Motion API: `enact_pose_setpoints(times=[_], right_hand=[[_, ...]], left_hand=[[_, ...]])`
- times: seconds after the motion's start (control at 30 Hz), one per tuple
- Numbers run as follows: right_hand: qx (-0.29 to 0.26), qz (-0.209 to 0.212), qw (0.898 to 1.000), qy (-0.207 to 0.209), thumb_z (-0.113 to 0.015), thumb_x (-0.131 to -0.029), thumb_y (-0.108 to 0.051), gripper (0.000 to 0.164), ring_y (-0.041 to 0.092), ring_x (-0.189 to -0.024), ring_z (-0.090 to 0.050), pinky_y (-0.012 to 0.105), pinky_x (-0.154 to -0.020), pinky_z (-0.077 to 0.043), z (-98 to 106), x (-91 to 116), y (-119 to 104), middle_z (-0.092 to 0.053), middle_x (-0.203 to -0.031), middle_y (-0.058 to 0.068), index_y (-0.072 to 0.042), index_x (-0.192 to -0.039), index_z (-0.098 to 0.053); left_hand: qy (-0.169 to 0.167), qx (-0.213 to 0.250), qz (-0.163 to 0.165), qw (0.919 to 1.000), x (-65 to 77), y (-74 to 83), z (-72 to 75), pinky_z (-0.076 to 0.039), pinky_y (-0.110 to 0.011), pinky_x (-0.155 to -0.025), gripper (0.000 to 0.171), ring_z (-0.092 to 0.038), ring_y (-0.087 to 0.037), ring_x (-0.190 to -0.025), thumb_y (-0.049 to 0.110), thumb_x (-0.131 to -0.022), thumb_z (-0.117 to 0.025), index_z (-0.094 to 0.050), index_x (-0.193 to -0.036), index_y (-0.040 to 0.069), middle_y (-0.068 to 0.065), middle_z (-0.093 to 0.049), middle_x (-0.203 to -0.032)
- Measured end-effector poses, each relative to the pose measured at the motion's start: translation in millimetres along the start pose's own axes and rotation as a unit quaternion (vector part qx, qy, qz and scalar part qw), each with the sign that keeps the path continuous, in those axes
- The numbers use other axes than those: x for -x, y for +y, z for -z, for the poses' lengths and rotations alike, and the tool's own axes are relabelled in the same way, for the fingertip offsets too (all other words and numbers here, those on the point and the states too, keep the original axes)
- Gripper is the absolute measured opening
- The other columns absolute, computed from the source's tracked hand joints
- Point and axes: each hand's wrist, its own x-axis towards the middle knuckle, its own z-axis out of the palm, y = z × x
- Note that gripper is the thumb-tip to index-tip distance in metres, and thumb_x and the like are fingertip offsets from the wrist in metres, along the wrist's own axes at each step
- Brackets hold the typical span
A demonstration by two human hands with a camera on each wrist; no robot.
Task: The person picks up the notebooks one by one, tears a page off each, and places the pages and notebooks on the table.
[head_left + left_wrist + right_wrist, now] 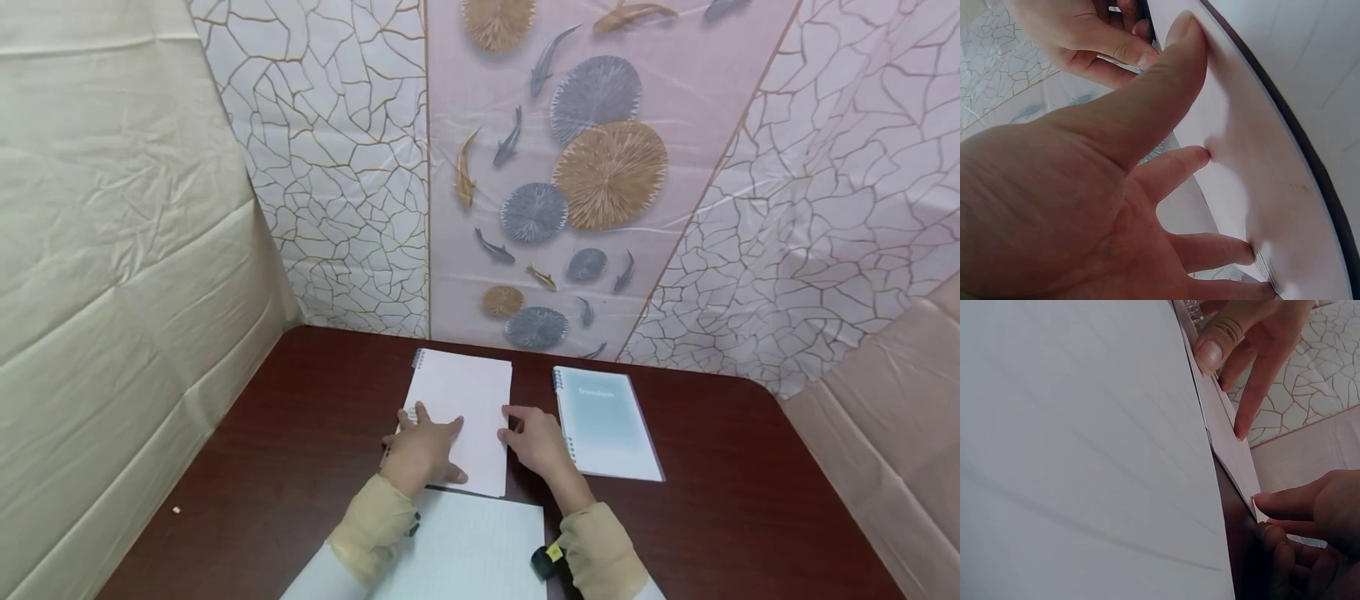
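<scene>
A spiral notebook [461, 383] with a pale, mostly plain top face lies on the table, its coil along the left side. My left hand [426, 454] rests on its lower left part with fingers and thumb spread; in the left wrist view the fingertips [1200, 154] press on the pale surface beside a small patch of print. At the notebook's right edge my right hand [536, 442] pinches the edge between thumb and forefinger, the other fingers curled in, as the right wrist view shows. How many sheets it grips is hidden.
A second spiral notebook [607, 425], with a light blue cover, lies to the right. Nearest me is a large white lined sheet or pad [480, 546]. The dark red table [300, 433] meets a patterned cloth wall [360, 167] at the back. A tiny white scrap [176, 509] lies at left.
</scene>
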Motion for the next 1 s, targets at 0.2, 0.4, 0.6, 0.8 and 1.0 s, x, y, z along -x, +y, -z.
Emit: enact_pose_setpoints(times=[0.2,0.4,0.6,0.8,1.0], right_hand=[[-0.025,0.002,0.999,-0.021,-0.077,-0.091,-0.019,0.046,0.014,-0.049,-0.060,0.028,-0.045,-0.051,2.8,-0.1,2.4,-0.064,-0.064,0.002,-0.009,-0.135,-0.066],[-0.033,0.000,0.999,-0.034,-0.078,-0.091,-0.022,0.050,0.014,-0.047,-0.059,0.028,-0.044,-0.051,5.1,0.4,3.2,-0.063,-0.062,0.003,-0.010,-0.137,-0.065],[0.010,0.018,0.999,-0.027,-0.080,-0.088,-0.029,0.053,0.014,-0.050,-0.054,0.027,-0.045,-0.046,4.1,1.3,0.5,-0.062,-0.061,0.000,-0.011,-0.136,-0.066],[0.018,0.025,0.999,-0.029,-0.080,-0.088,-0.029,0.053,0.014,-0.050,-0.053,0.028,-0.045,-0.045,3.2,2.6,0.0,-0.062,-0.060,-0.001,-0.011,-0.136,-0.066],[0.021,0.031,0.999,-0.026,-0.080,-0.088,-0.029,0.052,0.014,-0.050,-0.053,0.028,-0.045,-0.045,3.2,2.7,-0.1,-0.062,-0.060,-0.001,-0.011,-0.135,-0.067]], left_hand=[[0.002,-0.001,0.000,1.0000,-1.1,-0.8,-0.6,-0.037,-0.084,-0.094,0.088,-0.020,-0.065,-0.140,0.050,-0.076,-0.087,-0.048,-0.152,0.030,-0.038,-0.024,-0.159],[0.002,0.009,0.006,0.9999,0.1,0.6,0.1,-0.036,-0.084,-0.094,0.088,-0.019,-0.065,-0.140,0.049,-0.077,-0.086,-0.048,-0.153,0.029,-0.038,-0.023,-0.159],[0.005,0.021,0.013,0.9997,1.5,0.8,1.9,-0.036,-0.085,-0.095,0.087,-0.017,-0.065,-0.140,0.048,-0.077,-0.086,-0.048,-0.153,0.029,-0.038,-0.021,-0.160],[0.007,0.018,0.011,0.9998,1.2,-1.4,2.4,-0.035,-0.084,-0.096,0.087,-0.017,-0.066,-0.140,0.048,-0.077,-0.086,-0.048,-0.153,0.028,-0.038,-0.021,-0.160],[0.005,0.020,0.013,0.9997,0.1,-1.7,2.1,-0.036,-0.085,-0.094,0.087,-0.016,-0.065,-0.141,0.048,-0.077,-0.086,-0.048,-0.153,0.029,-0.038,-0.020,-0.160]])
